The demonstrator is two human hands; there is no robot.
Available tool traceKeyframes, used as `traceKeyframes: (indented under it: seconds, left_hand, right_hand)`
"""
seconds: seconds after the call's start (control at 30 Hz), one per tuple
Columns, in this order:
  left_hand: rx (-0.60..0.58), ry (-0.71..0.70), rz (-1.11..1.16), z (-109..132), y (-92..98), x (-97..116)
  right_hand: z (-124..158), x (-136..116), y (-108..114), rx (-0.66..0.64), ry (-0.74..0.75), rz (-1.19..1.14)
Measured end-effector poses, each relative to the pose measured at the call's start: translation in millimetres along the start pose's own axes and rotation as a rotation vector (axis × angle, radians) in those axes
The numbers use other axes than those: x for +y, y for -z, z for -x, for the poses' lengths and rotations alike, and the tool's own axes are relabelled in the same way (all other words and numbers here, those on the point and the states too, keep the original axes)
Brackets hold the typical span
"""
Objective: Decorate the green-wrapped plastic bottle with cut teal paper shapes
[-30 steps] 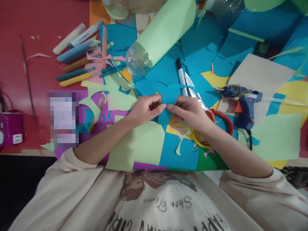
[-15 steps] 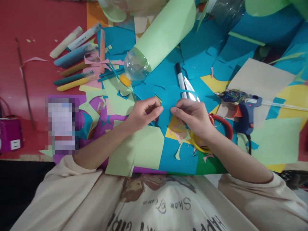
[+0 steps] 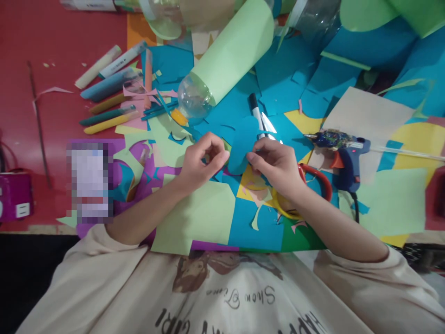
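In the middle of the head view my right hand (image 3: 276,162) pinches the right edge of a blue paper cut-out (image 3: 242,144) with rounded edges. My left hand (image 3: 205,157) is close to the cut-out's left side, thumb and forefinger pressed together; whatever lies between those fingertips is hidden. Beyond my right hand lie a black-capped marker (image 3: 255,105) and a pair of shiny scissor blades (image 3: 270,123). Red and yellow scissor handles (image 3: 321,178) show beside and under my right wrist. Light green paper (image 3: 205,208) is spread below my left hand.
A bottle wrapped in green paper (image 3: 236,51) lies ahead. To the right is a blue glue gun (image 3: 351,162) with its cord. Several markers (image 3: 107,88) and a blurred-out phone (image 3: 91,181) sit left. Blue sheets (image 3: 281,69) and paper scraps cover much of the red table (image 3: 59,111).
The blue cut-out now shows more clearly as a rounded shape at my right fingertips. My left hand has shifted slightly left and up. The whole view has tilted a little.
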State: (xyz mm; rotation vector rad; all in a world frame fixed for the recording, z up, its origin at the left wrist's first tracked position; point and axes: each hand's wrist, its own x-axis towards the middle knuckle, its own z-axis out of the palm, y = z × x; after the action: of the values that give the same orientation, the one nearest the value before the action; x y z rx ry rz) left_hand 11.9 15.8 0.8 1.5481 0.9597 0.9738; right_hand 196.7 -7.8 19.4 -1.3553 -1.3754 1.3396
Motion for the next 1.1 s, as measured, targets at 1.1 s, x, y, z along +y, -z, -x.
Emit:
traceKeyframes:
  seconds: [1.1]
  left_hand:
    - [-0.163,0.032,-0.012,0.3,-1.9,-3.4]
  right_hand:
    - [0.4,4.8,-2.3,-0.139,-0.030,-0.052]
